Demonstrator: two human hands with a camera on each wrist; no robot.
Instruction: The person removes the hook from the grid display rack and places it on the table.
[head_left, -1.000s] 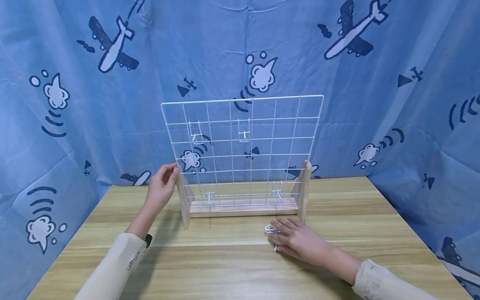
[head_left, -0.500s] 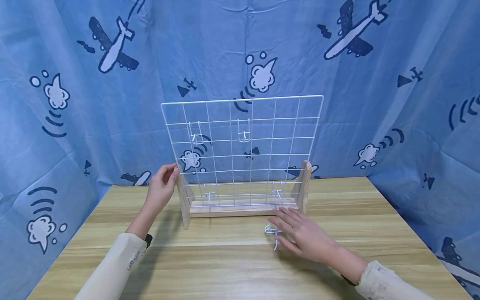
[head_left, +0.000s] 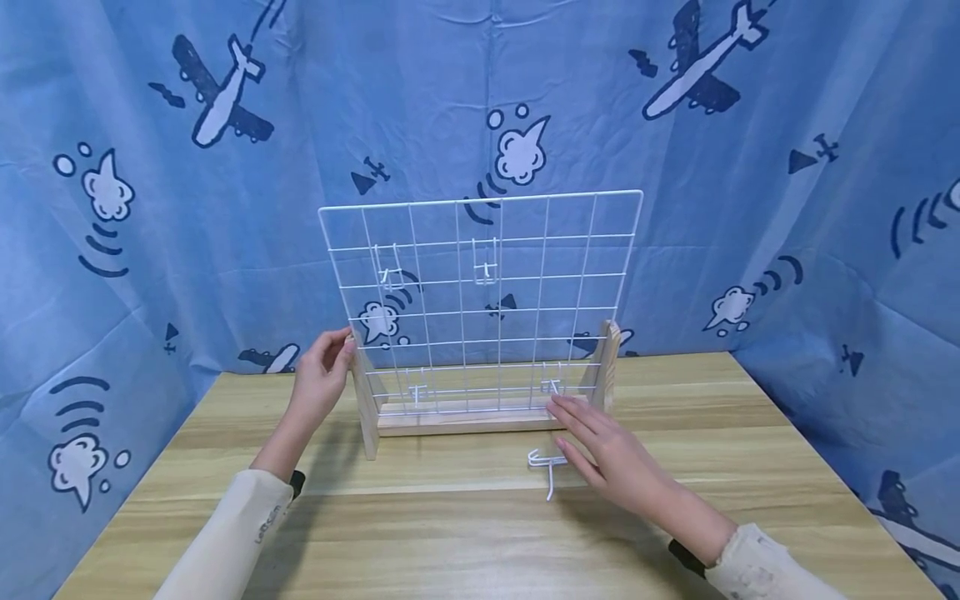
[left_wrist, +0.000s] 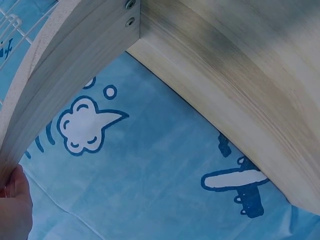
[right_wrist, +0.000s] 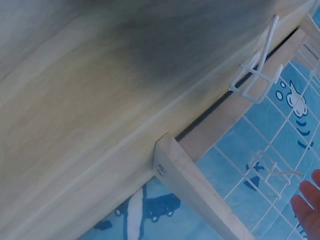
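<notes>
A white wire grid panel [head_left: 480, 310] stands in a wooden stand [head_left: 487, 422] on the table. My left hand [head_left: 321, 371] pinches the top of the stand's left upright [left_wrist: 65, 65], with thumb and fingers at its edge. Several white wire hooks hang on the grid, among them the upper left hook [head_left: 392, 277], the upper middle hook [head_left: 486, 272] and the lower left hook [head_left: 417, 392]. My right hand [head_left: 615, 454] reaches with extended fingers towards the lower right hook [right_wrist: 270, 172], fingertips close to its prong. Below that hand, a loose hook [head_left: 549, 465] lies on the table.
The light wooden table [head_left: 420, 533] ends at the back against a blue curtain [head_left: 480, 100] printed with planes and clouds. More curtain closes in both sides. The stand's right upright [head_left: 609, 367] rises just behind my right hand.
My right hand has lifted off the loose hook and moved forward and up to the lower right hook on the grid. The left hand stays on the upright.
</notes>
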